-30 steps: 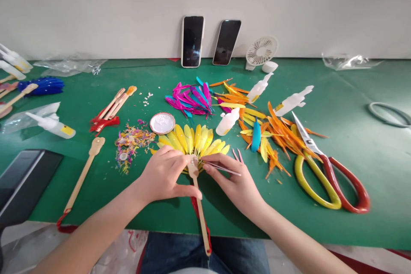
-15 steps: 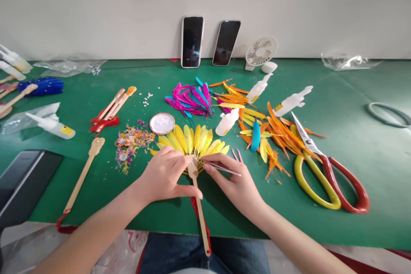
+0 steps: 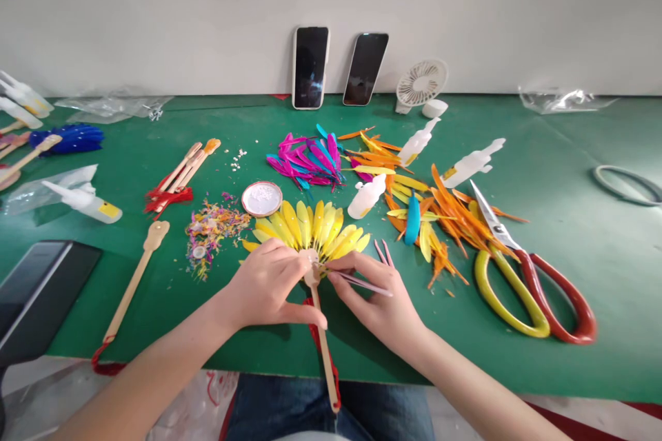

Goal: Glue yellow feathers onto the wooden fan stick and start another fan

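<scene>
A fan of yellow feathers [image 3: 305, 220] spreads from the round head of a wooden handle [image 3: 323, 351], which points toward me and has a red cord along it. My left hand [image 3: 274, 282] rests its fingertips on the fan's head, thumb stretched out apart over the handle. Pinched in my right hand [image 3: 375, 296] is a pair of pink tweezers [image 3: 369, 284], held at the right side of the fan's head. Whether the tips grip anything is too small to tell. Just above the right hand lie other pink tweezers [image 3: 384, 253].
A dish of white bits [image 3: 262, 200] stands behind the fan, with colourful scraps [image 3: 212, 231] to its left. Loose orange feathers [image 3: 455, 217], a white glue bottle [image 3: 368, 196] and large scissors [image 3: 517, 275] lie right. A bare wooden handle [image 3: 137, 275] lies left. Phones [image 3: 310, 69] lean at the back.
The tweezers and my right fingers have shifted slightly down and to the right at the fan's head. My left hand stays nearly in place.
</scene>
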`<action>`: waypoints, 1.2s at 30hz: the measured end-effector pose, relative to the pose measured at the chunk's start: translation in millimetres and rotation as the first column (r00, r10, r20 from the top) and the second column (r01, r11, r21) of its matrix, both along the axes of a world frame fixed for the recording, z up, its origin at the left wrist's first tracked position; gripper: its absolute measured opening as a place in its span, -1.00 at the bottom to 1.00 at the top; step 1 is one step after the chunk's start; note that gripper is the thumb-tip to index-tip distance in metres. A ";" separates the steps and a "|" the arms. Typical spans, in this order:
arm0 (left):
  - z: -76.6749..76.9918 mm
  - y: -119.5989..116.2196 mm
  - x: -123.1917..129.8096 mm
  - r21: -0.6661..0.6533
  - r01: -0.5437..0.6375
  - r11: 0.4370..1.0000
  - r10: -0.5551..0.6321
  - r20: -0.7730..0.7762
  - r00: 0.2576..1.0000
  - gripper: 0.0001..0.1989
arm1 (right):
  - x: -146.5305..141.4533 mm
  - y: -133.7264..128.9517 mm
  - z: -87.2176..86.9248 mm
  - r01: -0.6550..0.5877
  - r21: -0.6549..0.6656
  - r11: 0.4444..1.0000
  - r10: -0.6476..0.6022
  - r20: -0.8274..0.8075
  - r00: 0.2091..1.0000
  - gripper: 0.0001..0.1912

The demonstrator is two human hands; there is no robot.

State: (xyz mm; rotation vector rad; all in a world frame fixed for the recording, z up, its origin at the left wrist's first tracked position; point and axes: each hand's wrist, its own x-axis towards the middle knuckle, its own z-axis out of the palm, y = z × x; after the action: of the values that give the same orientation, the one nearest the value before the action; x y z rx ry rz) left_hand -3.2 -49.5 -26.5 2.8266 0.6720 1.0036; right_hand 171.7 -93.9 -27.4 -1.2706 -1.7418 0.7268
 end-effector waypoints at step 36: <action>1.7 -0.4 1.6 0.010 0.016 1.000 -0.016 0.020 1.000 -0.52 | -0.6 -0.1 -1.8 -0.013 0.008 1.000 0.013 -0.032 0.999 -0.93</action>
State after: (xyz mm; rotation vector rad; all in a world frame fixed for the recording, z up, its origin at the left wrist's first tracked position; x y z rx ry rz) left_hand -1.6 -49.9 -24.9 2.8218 0.6434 1.0339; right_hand 171.1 -94.1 -29.2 -1.2369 -1.7275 0.7430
